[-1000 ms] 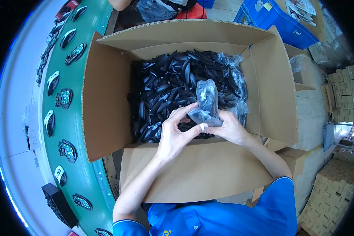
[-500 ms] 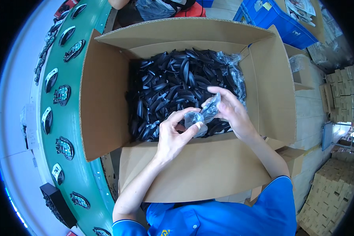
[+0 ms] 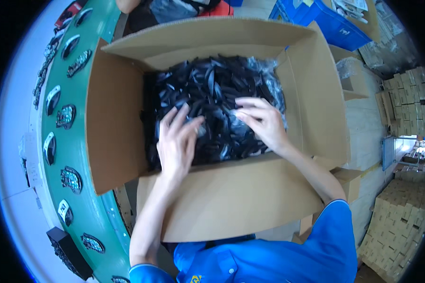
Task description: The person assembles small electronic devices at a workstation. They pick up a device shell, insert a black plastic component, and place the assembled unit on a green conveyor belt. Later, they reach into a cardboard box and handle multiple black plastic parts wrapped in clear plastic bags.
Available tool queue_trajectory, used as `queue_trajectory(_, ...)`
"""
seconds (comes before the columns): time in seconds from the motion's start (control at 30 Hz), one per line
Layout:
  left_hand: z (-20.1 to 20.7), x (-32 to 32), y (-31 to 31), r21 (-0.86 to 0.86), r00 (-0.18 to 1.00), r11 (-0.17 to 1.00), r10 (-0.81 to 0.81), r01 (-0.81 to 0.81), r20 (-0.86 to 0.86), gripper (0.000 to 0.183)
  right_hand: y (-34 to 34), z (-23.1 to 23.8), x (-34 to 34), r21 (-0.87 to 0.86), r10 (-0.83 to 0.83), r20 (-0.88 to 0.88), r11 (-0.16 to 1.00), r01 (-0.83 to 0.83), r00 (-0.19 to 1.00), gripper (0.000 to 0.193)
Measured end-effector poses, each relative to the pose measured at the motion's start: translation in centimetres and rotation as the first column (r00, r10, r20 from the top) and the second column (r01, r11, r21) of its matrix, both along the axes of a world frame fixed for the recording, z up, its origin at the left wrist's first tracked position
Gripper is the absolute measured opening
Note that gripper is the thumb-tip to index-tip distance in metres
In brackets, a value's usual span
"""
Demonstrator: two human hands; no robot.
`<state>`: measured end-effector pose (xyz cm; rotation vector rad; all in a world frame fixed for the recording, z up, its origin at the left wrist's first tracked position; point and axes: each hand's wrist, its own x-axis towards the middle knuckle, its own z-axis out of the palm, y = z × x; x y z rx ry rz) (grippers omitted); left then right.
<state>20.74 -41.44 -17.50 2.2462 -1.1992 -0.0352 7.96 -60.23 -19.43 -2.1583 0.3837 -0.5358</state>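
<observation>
A large open cardboard box stands in front of me, with many curved black plastic parts heaped inside. Over the heap's left half, my left hand is open, its fingers spread and slightly blurred. A small greyish, shiny bit shows beside its fingertips; I cannot tell whether it touches them. My right hand is closed on a clear plastic bag, thumb and fingers pinching it above the right half of the heap. More clear plastic film lies along the box's right inner wall.
At left runs a green conveyor belt bearing several dark housings and circuit-board assemblies. A black bin stands beside it. A blue crate is at the back right. Stacked cartons line the far right. Another person's legs show behind the box.
My hands have moved apart: the left went leftward off the plastic bag and spread its fingers. The right stays near the bag, which now hangs lower over the parts. The whole view shifted slightly.
</observation>
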Motion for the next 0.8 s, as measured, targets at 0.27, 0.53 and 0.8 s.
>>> queue_trajectory(0.27, -0.8, 0.7, 0.5, -0.132, 0.999, 0.991, -0.014, 0.019, 0.041, 0.033, -1.2, 0.9, 1.0, -0.275, -0.084, 0.207, 0.951, 0.14, 0.975, 0.01)
queue_trajectory(0.53, -0.1, 0.9, 0.1, -0.252, 0.997, 0.965, -0.08, 0.076, -0.003, 0.033, -1.5, 0.1, 0.0, 0.01, 0.12, -0.028, 0.993, -0.12, 0.992, 0.011)
queue_trajectory(0.8, -0.5, -1.2, -1.5, -0.103, 0.956, 0.982, -0.179, 0.159, -0.233, 0.024, -6.4, 2.5, -4.5, 0.229, -0.306, -0.235, 0.905, 0.358, 0.923, 0.022)
